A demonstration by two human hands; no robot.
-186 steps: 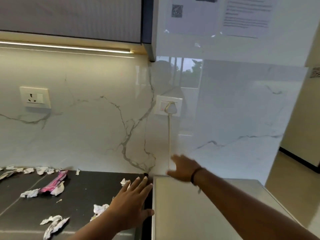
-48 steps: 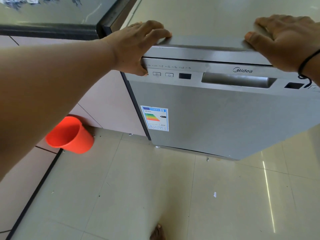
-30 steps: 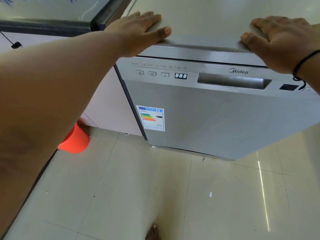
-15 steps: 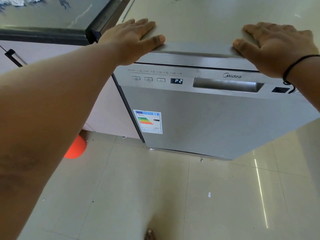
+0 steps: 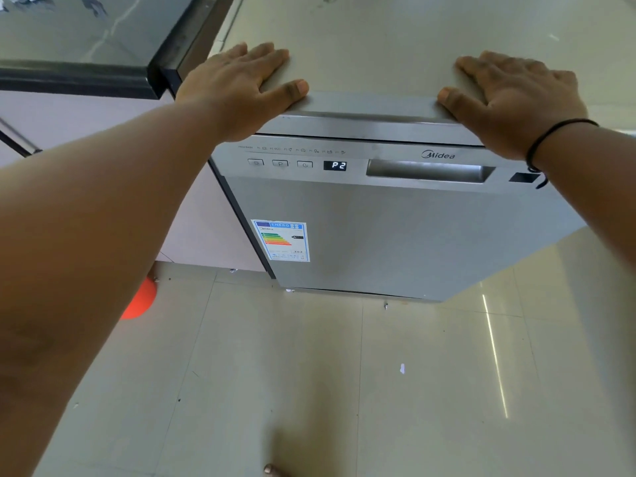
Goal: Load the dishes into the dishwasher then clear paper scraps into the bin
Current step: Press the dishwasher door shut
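Hands (image 5: 237, 87) (image 5: 509, 98) lay flat and spread on my shut, switched-on dishwasher (image 5: 395, 232), so I guessed dishes were loaded, with paper scraps (image 5: 20, 0) left on the tabletop (image 5: 79, 36).

soft, even daylight, fairly bright; a thin streak of glare runs down the glossy floor tiles (image 5: 495, 356). wide-angle bending curves the edges; the near left forearm (image 5: 86, 253) looks soft and oversized.

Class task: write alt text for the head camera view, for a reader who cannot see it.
Both hands, left hand and right hand, rest flat on top of a closed silver dishwasher whose display reads P2. An orange bin shows partly behind the left arm.
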